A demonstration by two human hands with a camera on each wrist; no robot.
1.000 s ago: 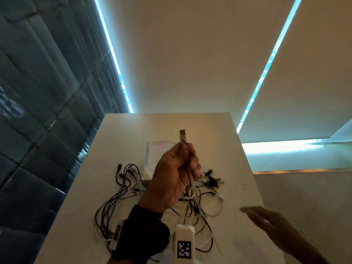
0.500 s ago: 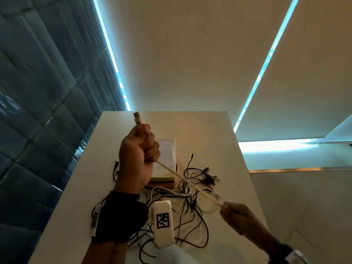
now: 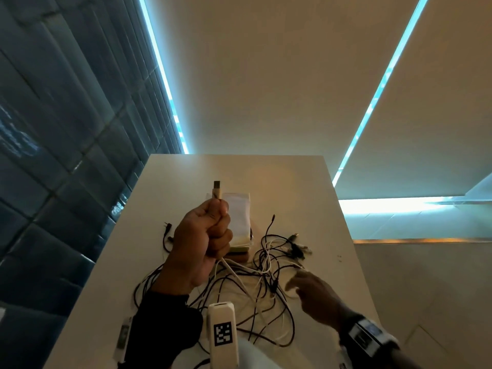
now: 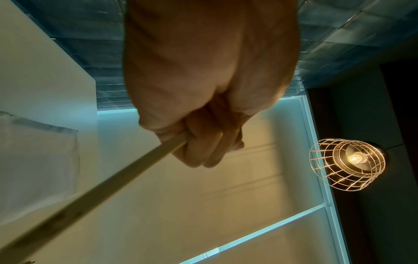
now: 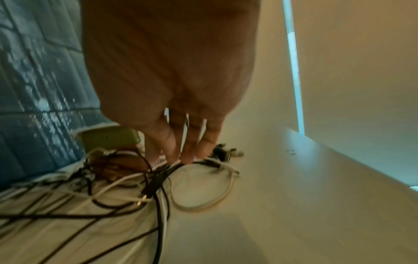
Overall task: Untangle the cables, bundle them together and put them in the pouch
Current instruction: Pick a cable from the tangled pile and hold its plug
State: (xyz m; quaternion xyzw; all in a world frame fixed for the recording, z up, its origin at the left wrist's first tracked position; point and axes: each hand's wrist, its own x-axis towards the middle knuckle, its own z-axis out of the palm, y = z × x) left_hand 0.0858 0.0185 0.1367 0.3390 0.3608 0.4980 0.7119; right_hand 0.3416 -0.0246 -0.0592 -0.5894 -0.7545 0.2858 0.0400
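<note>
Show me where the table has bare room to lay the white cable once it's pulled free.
Bare patches: the table's far end beyond the pouch, and the right edge strip past the loose plugs. Crowded: the cable tangle between both hands.

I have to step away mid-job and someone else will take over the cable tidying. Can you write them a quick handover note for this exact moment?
Left hand: fist gripping the white cable just below its plug, raised above the table.
Right hand: fingers extended, reaching down onto the cable pile; no clear grip visible.
Pouch: flat on the table behind the pile.
Done: one cable end picked out.
Left: the white cable runs back into the tangle; free it, separate the rest, bundle, put them in the pouch.
</note>
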